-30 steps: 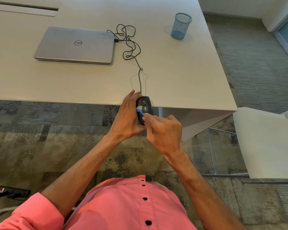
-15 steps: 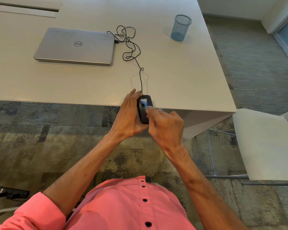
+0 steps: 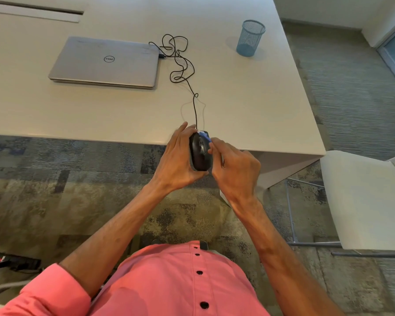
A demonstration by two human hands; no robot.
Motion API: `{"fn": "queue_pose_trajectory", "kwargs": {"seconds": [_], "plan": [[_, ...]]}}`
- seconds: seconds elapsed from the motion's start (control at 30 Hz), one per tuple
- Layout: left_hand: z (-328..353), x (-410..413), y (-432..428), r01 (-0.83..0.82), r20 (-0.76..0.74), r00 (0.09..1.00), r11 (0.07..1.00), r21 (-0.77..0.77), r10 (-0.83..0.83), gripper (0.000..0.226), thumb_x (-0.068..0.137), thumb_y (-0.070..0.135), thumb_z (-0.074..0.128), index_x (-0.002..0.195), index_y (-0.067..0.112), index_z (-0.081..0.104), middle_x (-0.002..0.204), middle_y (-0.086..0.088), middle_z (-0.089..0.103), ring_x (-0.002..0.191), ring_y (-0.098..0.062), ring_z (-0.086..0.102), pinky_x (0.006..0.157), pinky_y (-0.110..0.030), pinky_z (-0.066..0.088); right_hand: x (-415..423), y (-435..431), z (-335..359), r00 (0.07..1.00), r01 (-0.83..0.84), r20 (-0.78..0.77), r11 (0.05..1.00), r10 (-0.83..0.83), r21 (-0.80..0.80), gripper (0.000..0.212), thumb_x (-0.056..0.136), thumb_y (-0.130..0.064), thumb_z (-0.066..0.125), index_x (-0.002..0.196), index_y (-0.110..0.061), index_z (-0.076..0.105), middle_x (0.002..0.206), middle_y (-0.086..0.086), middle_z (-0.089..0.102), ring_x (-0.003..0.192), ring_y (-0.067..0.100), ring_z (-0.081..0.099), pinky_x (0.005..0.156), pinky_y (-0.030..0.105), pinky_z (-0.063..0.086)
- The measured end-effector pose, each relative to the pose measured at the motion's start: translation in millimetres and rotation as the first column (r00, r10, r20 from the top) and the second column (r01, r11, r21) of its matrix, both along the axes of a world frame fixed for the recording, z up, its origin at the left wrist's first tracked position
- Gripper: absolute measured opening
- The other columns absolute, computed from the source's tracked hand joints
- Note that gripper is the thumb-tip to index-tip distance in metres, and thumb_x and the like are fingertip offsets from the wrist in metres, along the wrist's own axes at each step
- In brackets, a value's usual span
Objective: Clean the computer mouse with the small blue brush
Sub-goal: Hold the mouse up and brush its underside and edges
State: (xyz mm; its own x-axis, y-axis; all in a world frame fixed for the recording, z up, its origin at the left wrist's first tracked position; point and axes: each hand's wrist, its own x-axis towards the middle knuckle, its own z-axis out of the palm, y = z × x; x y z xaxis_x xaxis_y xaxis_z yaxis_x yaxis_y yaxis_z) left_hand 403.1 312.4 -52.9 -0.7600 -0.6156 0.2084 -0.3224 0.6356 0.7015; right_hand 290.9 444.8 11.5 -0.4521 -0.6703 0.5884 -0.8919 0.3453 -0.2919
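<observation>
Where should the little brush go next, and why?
Probably a short stroke back along the top of the mouse. The right hand pinches the brush at the front end, by the cable, and the left hand grips the mouse.

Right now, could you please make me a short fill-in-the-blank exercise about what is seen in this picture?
1. The left hand holds the black ____.
2. The right hand pinches a small ____ brush.
3. The lid of the laptop is ____.
Missing words: mouse; blue; closed.
</observation>
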Motion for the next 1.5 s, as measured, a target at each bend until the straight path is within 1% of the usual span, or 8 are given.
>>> {"fn": "queue_pose_trajectory", "kwargs": {"seconds": [0.27, 0.47, 0.6, 0.8, 1.0, 1.27, 1.37, 1.5], "plan": [[-1.4, 3.5, -1.4, 0.024, 0.022, 0.999, 0.999, 0.02, -0.025, 0.111, 0.082, 0.044, 0.091, 0.17, 0.01, 0.032, 0.18, -0.005, 0.033, 0.176, -0.021, 0.01, 0.14, -0.051, 0.025, 6.4, 0.9, -2.0, 0.982, -0.189, 0.04, 0.97, 0.185, 0.15, 0.018, 0.109, -0.024, 0.064, 0.111, -0.019, 0.082, 0.083, -0.006, 0.083, 0.061, 0.018, 0.074, 0.057, 0.039, 0.059], [-2.8, 3.0, 1.0, 0.001, 0.021, 1.0, 1.0, -0.012, -0.001, 0.116, 0.081, 0.051, 0.094, 0.169, 0.01, 0.033, 0.178, -0.004, 0.036, 0.175, -0.023, 0.014, 0.138, -0.045, 0.028, -3.1, 3.6, 3.9, 0.988, -0.115, 0.102, 0.992, 0.119, -0.043, 0.01, 0.106, -0.022, 0.074, 0.108, -0.021, 0.084, 0.083, -0.011, 0.084, 0.059, 0.012, 0.073, 0.056, 0.037, 0.059], [-1.0, 2.7, -0.8, -0.015, 0.018, 1.0, 0.999, -0.039, 0.016, 0.12, 0.077, 0.051, 0.099, 0.168, 0.009, 0.034, 0.175, -0.005, 0.042, 0.175, -0.026, 0.017, 0.139, -0.045, 0.028, -8.9, -2.6, 5.7, 0.999, -0.03, 0.02, 0.998, 0.031, -0.051, 0.017, 0.109, -0.025, 0.069, 0.113, -0.018, 0.084, 0.078, -0.008, 0.082, 0.051, 0.016, 0.066, 0.05, 0.037, 0.054], [3.4, 3.1, -2.7, -0.02, 0.027, 0.999, 1.0, -0.02, 0.02, 0.117, 0.082, 0.054, 0.094, 0.171, 0.009, 0.031, 0.18, -0.005, 0.034, 0.176, -0.021, 0.013, 0.137, -0.04, 0.026, -4.5, -4.1, 4.6, 0.986, -0.157, -0.051, 0.986, 0.16, 0.054, 0.014, 0.106, -0.022, 0.069, 0.106, -0.017, 0.082, 0.076, -0.005, 0.08, 0.057, 0.018, 0.072, 0.053, 0.038, 0.055], [7.2, 0.9, -3.6, -0.028, 0.006, 1.0, 1.0, -0.012, 0.028, 0.111, 0.084, 0.059, 0.078, 0.171, 0.011, 0.031, 0.179, -0.003, 0.035, 0.175, -0.019, 0.013, 0.136, -0.033, 0.018, 0.0, 4.8, 6.6, 0.966, -0.254, 0.063, 0.963, 0.249, 0.09, 0.01, 0.1, -0.026, 0.073, 0.094, -0.025, 0.082, 0.069, -0.011, 0.077, 0.057, 0.011, 0.07, 0.062, 0.033, 0.057], [2.3, -1.7, -6.0, -0.027, 0.011, 1.0, 0.998, -0.05, 0.028, 0.126, 0.073, 0.051, 0.101, 0.169, 0.008, 0.033, 0.176, -0.008, 0.038, 0.172, -0.011, 0.011, 0.139, -0.037, 0.019, -9.8, -8.0, 21.2, 0.871, 0.074, 0.489, 0.997, -0.046, -0.037, 0.018, 0.109, -0.036, 0.066, 0.103, -0.029, 0.081, 0.07, -0.014, 0.079, 0.058, 0.0, 0.07, 0.062, 0.028, 0.056], [2.5, -3.3, -5.7, -0.032, 0.008, 0.999, 0.998, -0.045, 0.032, 0.125, 0.073, 0.052, 0.1, 0.169, 0.007, 0.033, 0.176, -0.009, 0.039, 0.174, -0.021, 0.016, 0.139, -0.037, 0.02, -11.0, -9.4, 22.5, 0.856, 0.058, 0.515, 0.998, -0.057, 0.015, 0.019, 0.108, -0.032, 0.066, 0.101, -0.023, 0.081, 0.069, -0.011, 0.076, 0.06, 0.009, 0.07, 0.063, 0.033, 0.057], [2.5, -3.3, -7.8, -0.028, 0.018, 0.999, 0.999, -0.035, 0.029, 0.127, 0.072, 0.051, 0.101, 0.169, 0.006, 0.033, 0.176, -0.01, 0.039, 0.175, -0.026, 0.017, 0.139, -0.04, 0.022, -15.1, -7.2, 25.7, 0.884, 0.039, 0.461, 0.996, -0.071, 0.077, 0.02, 0.103, -0.023, 0.071, 0.088, -0.018, 0.083, 0.051, -0.021, 0.046, 0.048, -0.001, 0.043, 0.06, 0.025, 0.038]]}}
